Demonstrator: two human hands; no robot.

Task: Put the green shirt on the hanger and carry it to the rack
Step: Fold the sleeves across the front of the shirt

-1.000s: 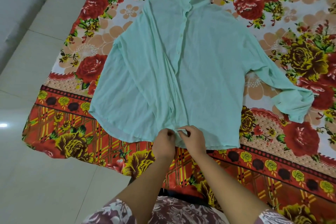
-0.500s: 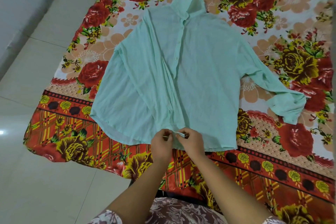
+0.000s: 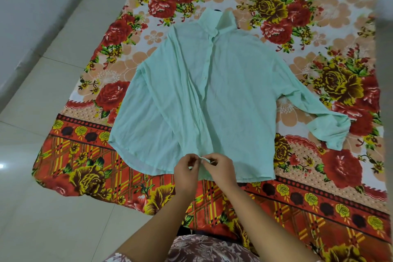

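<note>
Two Hands at the Hem

Head view: green shirt (image 3: 223,95) lies flat on the floral sheet (image 3: 85,176), collar (image 3: 219,20) at 12 o'clock. Left hand (image 3: 187,173) and right hand (image 3: 221,171) each pinch the placket end at 6 o'clock. Judged step: working the lowest button. Next move: grasp at the collar; rack unseen.

Bright even light, soft shadows; small glare on floor (image 3: 42,208), edges bowed.

pale tiled floor (image 3: 53,208), floral sheet (image 3: 297,27)
</note>
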